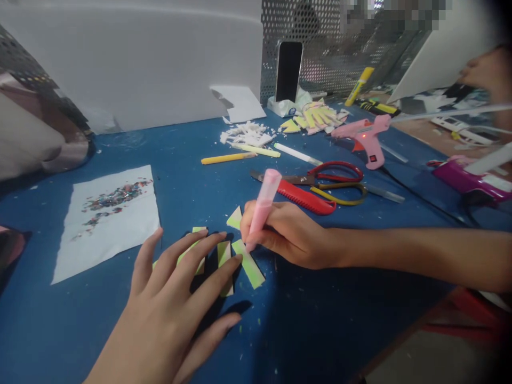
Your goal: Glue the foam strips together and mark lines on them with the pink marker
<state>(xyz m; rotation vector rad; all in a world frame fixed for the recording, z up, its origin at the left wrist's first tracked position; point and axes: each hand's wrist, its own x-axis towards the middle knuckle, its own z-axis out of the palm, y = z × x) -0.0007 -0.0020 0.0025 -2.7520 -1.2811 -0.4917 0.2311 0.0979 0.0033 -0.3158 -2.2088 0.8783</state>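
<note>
My right hand (292,234) is closed around a pink marker (264,205), its tip down at the upper end of a green-and-white strip (251,269). Spread over several similar pieces is my left hand (176,298), palm down with the fingers apart. Its index fingertip is beside the strip under the marker. Another green strip (226,256) shows between the left fingers, and parts of other pieces are hidden beneath them. A small pointed green piece (234,217) lies just behind the right hand's fingertips.
White paper (112,224) with dark glittery bits lies left. Behind my right hand are a red cutter (306,197), scissors (336,178), markers and white scraps (250,133). A pink glue gun (368,138) and yellow-green pieces (316,117) lie farther back. Another person's hand (486,69) is at right.
</note>
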